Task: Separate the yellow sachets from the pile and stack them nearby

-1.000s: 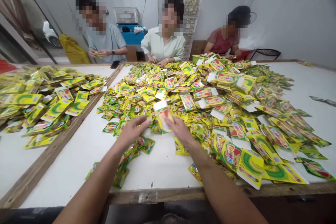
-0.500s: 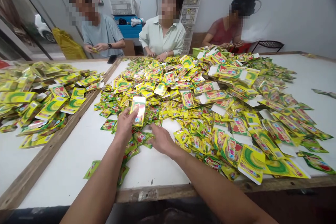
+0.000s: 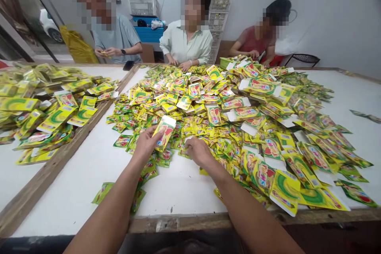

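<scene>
My left hand (image 3: 146, 143) is closed on a yellow card packet (image 3: 164, 132) with a white top edge, held tilted above the table. My right hand (image 3: 198, 151) rests, fingers curled, on the near edge of a big heap of small yellow-green sachets (image 3: 208, 127); what its fingers grip is hidden. Larger yellow card packets (image 3: 256, 87) lie on top of the heap and along its right side. A few sachets (image 3: 149, 168) sit under my left wrist.
The white table (image 3: 74, 190) has a wooden rim; a wooden strip (image 3: 59, 162) divides it from a second table with more yellow packets (image 3: 44, 107). Three people sit at the far side, hands on the heap. Crates and a blue bin stand behind them.
The card packet passed from between both hands into my left hand alone. My right hand dropped to the heap, first near the sachets by my left hand, then slightly right.
</scene>
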{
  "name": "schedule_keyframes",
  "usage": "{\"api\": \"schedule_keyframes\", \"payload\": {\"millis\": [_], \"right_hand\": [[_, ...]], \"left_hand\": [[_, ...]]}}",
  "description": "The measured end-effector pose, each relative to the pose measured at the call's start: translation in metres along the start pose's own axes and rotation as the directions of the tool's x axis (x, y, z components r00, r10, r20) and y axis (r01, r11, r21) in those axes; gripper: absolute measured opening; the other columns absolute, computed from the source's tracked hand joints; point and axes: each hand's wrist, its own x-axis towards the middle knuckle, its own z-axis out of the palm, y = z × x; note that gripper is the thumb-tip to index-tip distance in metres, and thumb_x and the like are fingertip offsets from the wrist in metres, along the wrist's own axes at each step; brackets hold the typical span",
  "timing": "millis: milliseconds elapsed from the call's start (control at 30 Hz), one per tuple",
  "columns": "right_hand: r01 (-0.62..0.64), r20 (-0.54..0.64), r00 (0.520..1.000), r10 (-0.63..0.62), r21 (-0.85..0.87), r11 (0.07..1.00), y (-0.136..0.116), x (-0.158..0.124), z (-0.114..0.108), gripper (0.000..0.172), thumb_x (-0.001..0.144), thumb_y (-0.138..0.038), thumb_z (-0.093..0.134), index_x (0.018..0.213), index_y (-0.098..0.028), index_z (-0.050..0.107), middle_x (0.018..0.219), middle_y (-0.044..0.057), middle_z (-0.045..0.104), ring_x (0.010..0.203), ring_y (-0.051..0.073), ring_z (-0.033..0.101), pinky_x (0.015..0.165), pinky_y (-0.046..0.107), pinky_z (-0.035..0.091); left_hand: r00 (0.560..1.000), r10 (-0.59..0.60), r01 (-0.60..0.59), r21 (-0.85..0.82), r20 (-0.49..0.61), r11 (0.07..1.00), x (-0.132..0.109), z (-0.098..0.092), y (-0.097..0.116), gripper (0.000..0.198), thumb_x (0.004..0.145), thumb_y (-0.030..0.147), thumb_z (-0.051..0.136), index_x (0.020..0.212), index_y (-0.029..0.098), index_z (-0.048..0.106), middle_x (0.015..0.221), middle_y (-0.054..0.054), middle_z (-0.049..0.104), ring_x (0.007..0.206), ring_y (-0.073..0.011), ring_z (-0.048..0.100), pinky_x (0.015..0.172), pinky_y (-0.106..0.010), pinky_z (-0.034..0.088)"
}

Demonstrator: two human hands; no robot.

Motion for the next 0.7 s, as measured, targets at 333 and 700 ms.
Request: {"api": "schedule_keyframes", "payload": {"millis": [333,700], "right_hand": [[-0.145,-0.112,0.98,0.166,0.174,0.974,0.008,0.001,-0.002,0.021,0.069,-0.033,0.068,0.079,-0.018,0.057,0.069,0.0,0.056,0.067,0.015,0.05,0.06,0.026,0.035],[0.056,-0.195,0.975,0.11,0.685,0.726,0.012,0.011,-0.008,0.028,0.066,-0.039,0.065,0.083,-0.017,0.064,0.055,-0.006,0.047,0.052,0.01,0.041,0.051,0.022,0.032]], "left_hand": [[0.995,-0.083,0.07,0.177,0.064,0.982,-0.005,-0.003,-0.005,0.044,0.054,0.044,0.078,0.081,0.019,0.055,0.059,0.004,0.062,0.047,-0.0109,0.053,0.043,-0.019,0.034],[0.968,-0.133,0.114,0.1,0.215,0.988,-0.011,0.006,-0.006,0.04,0.052,0.038,0.08,0.083,0.016,0.066,0.074,-0.003,0.07,0.06,-0.015,0.06,0.054,-0.023,0.042]]}}
